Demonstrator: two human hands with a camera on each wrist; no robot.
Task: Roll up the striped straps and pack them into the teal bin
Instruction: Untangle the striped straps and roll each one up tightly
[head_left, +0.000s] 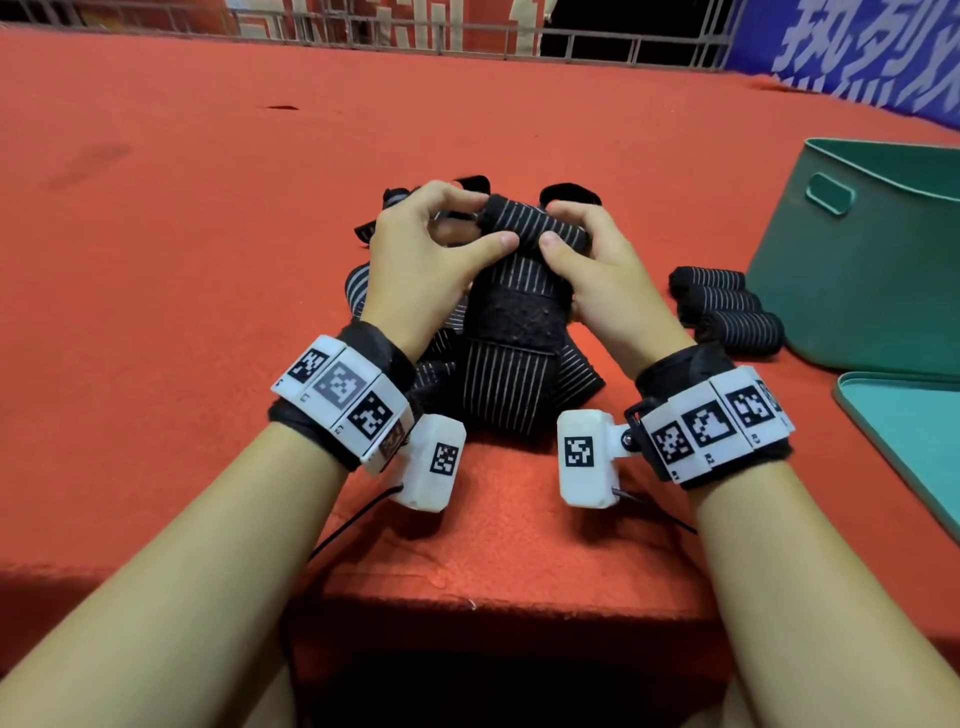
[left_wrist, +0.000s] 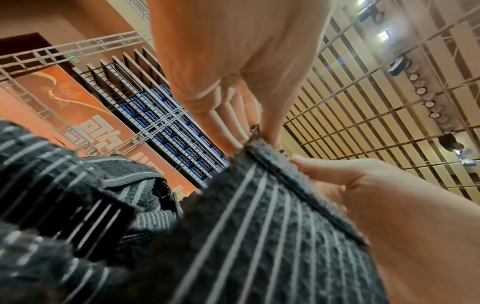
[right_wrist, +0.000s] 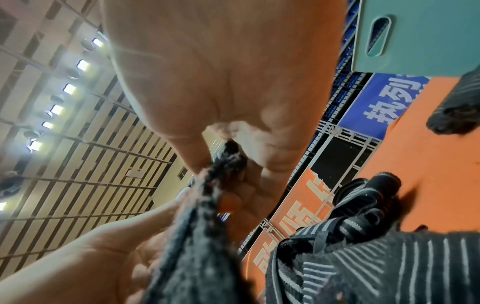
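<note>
A black strap with thin white stripes (head_left: 524, 312) hangs from both my hands above the red table, its top end curled into a small roll (head_left: 535, 223). My left hand (head_left: 441, 244) pinches the roll's left side, thumb in front. My right hand (head_left: 582, 249) grips its right side. The left wrist view shows the strap (left_wrist: 259, 236) up close, and the right wrist view shows the strap's edge (right_wrist: 205, 216) between my fingers. A loose pile of straps (head_left: 415, 332) lies underneath. Three rolled straps (head_left: 727, 306) lie beside the teal bin (head_left: 872, 249).
A teal lid (head_left: 914, 441) lies flat at the right, in front of the bin. The red felt table (head_left: 182, 234) stretches far to the left and back; its front edge (head_left: 467, 597) is near my forearms. A railing and banners stand behind.
</note>
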